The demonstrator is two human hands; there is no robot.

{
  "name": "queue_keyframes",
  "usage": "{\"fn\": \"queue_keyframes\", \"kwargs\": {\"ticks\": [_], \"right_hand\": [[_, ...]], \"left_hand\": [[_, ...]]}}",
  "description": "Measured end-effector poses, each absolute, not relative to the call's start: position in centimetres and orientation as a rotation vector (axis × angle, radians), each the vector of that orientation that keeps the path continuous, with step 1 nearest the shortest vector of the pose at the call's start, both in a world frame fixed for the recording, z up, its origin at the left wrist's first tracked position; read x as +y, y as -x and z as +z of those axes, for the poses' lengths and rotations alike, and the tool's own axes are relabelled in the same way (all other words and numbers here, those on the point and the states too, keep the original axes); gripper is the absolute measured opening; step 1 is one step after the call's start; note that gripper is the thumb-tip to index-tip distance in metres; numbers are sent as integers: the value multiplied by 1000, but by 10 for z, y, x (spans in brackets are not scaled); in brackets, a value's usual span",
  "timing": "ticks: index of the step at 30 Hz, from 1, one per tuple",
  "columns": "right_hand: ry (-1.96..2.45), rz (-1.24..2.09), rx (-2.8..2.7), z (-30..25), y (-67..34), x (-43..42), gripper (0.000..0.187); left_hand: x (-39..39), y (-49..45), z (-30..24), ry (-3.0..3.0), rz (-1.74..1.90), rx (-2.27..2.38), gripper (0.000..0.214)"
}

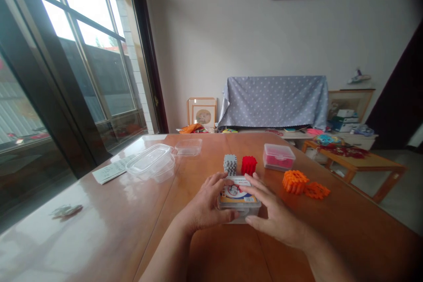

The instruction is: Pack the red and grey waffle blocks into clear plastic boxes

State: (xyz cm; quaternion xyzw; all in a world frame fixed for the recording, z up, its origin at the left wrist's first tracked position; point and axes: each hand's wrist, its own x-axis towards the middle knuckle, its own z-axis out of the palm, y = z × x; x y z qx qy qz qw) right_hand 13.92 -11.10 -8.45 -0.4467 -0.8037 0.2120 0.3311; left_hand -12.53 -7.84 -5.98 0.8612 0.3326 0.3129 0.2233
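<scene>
A small clear plastic box (240, 217) with a printed label (236, 191) on its lid rests on the wooden table between my hands. My left hand (209, 205) grips its left side, fingers over the lid and thumb at the front. On the right side, my right hand (269, 205) holds it in the same way, fingers on the lid's edge and thumb low at the front. The lid looks closed, and what the box contains is hidden. Just behind it stand a stack of grey toothed pieces (230, 164) and a stack of red ones (249, 165).
Orange pieces (295, 182), stacked and loose (317, 191), lie to the right. Behind them sits a clear box with pink contents (279, 157). At left are a large clear container (150, 161), a flat clear tray (188, 147), a written paper (110, 171) and a pale crumpled item (66, 211).
</scene>
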Motion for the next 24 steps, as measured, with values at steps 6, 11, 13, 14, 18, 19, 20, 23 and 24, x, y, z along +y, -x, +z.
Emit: {"fn": "queue_keyframes", "kwargs": {"ticks": [6, 11, 13, 14, 18, 19, 20, 23, 24], "right_hand": [[1148, 437, -1951, -106, -125, -121, 62], [1089, 345, -1866, -113, -115, -123, 56], [1070, 319, -1832, -116, -113, -123, 55], [1059, 307, -1819, -118, -112, -122, 55], [1011, 268, -1778, -124, -109, -120, 54], [1002, 261, -1771, -126, -108, -119, 54], [993, 253, -1766, -127, -108, -119, 53], [984, 226, -1767, -128, -108, -118, 51], [986, 216, -1772, -128, -108, -118, 51]], "left_hand": [[-79, 122, -69, -2442, 907, 936, 75], [-84, 119, -78, -2476, 958, 948, 76], [-88, 118, -82, -2482, 972, 975, 74], [-90, 116, -84, -2479, 988, 993, 73], [-98, 110, -97, -2437, 1106, 1056, 66], [-100, 109, -100, -2425, 1137, 1061, 65], [-101, 108, -103, -2413, 1163, 1061, 63], [-102, 108, -108, -2403, 1206, 1034, 61], [-102, 108, -108, -2406, 1212, 1024, 60]]}}
